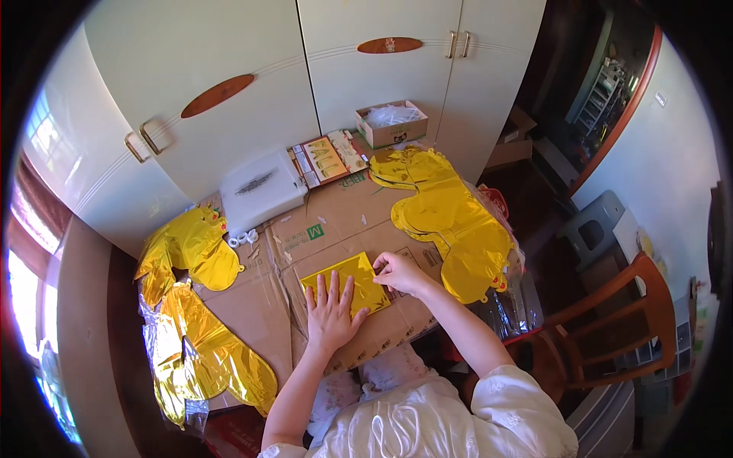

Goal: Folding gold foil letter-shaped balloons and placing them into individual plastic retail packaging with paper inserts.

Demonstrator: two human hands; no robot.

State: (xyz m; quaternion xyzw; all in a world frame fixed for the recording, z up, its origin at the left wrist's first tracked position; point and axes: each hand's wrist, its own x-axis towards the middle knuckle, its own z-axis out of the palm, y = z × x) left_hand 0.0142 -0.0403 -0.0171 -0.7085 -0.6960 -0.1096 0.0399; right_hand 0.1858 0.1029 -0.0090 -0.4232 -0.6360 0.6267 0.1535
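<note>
Prob flattening gold foil (375,288): left hand (333,311) splayed empty, right hand (400,274) curled at 2 o'clock, hold unclear; next needs steadiness.

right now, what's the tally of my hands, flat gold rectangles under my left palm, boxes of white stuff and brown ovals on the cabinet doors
Left hand and right hand: 2
Flat gold rectangle: 1
Box of white stuff: 1
Brown ovals: 2
Total: 6

Wooden chair (663,311) at right, grey stool (607,209) beyond, pale cabinets (366,88) behind
</note>
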